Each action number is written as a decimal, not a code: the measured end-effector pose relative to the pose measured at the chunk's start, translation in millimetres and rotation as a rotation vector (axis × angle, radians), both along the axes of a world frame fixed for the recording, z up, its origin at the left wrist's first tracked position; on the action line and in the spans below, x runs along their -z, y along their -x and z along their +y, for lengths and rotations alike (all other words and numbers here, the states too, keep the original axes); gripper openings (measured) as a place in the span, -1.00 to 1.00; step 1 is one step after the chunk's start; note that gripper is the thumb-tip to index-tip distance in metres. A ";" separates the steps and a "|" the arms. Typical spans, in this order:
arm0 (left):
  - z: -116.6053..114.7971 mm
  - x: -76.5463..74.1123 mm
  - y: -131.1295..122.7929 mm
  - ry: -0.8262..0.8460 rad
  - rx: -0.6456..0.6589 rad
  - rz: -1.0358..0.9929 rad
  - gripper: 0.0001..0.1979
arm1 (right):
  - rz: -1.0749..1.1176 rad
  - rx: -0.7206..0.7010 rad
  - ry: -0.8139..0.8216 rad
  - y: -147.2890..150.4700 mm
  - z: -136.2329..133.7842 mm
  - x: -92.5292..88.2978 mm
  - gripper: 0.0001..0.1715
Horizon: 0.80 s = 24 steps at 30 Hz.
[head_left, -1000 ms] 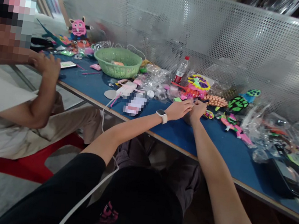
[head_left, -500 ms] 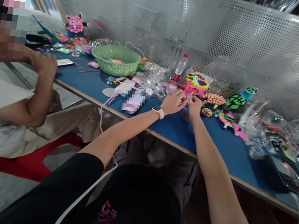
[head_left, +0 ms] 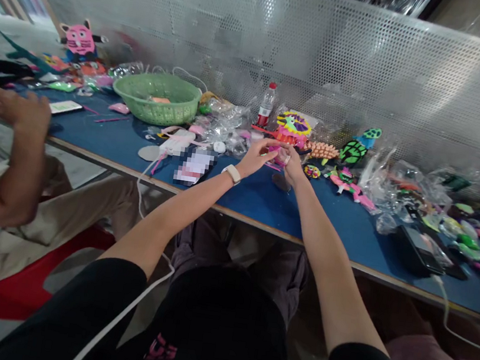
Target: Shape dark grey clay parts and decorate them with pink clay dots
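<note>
Over the blue table [head_left: 259, 200], my left hand [head_left: 257, 156] and my right hand [head_left: 290, 163] meet at a small pink piece [head_left: 273, 149]. The fingers of both hands are closed around it, and something clear like plastic shows at my right fingers. A yellow, purple and pink clay figure [head_left: 293, 126] stands just behind my hands. Below them lies a dark oval piece [head_left: 281, 181]. To the right of my right hand is a small multicoloured piece [head_left: 312, 171].
A green basket [head_left: 156, 108], a white power bank [head_left: 177, 142] and a phone [head_left: 196, 166] lie left. A bottle [head_left: 267, 105] stands behind. Clear wrappers and clay figures spread right, near a black box [head_left: 415, 252]. Another person's hand [head_left: 26, 111] is far left.
The view has shifted right, so the table things appear further left. My left wrist has turned, and the pink piece between my hands now shows more clearly.
</note>
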<state>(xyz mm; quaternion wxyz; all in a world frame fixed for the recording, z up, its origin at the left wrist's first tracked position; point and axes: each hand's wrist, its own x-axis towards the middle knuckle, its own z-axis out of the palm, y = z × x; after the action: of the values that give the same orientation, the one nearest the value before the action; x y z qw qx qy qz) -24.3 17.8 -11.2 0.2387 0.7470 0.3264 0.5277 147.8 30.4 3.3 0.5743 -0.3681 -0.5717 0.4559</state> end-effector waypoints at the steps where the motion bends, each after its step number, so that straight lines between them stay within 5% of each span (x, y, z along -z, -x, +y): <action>1: 1.0 0.5 0.7 -0.003 0.002 0.003 -0.66 | 0.002 -0.003 -0.005 -0.7 -0.4 -0.8 -0.43; 11: 8.9 3.3 7.1 -0.047 -0.097 0.033 -0.66 | 0.027 0.015 0.036 -7.0 0.3 -3.8 -0.65; 18: 22.7 8.6 9.8 0.035 -0.117 -0.106 -0.76 | 0.046 0.041 0.039 -9.4 10.8 0.1 -0.68; 24: 27.5 10.9 8.8 0.064 -0.104 -0.275 -0.62 | 0.058 0.035 0.066 -17.0 20.7 8.0 -0.70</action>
<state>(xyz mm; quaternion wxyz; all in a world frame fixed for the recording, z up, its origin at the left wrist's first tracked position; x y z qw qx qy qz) -33.1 45.3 -22.1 0.2771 0.6417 0.3455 0.6261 164.8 51.0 -4.8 0.5861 -0.3832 -0.5329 0.4751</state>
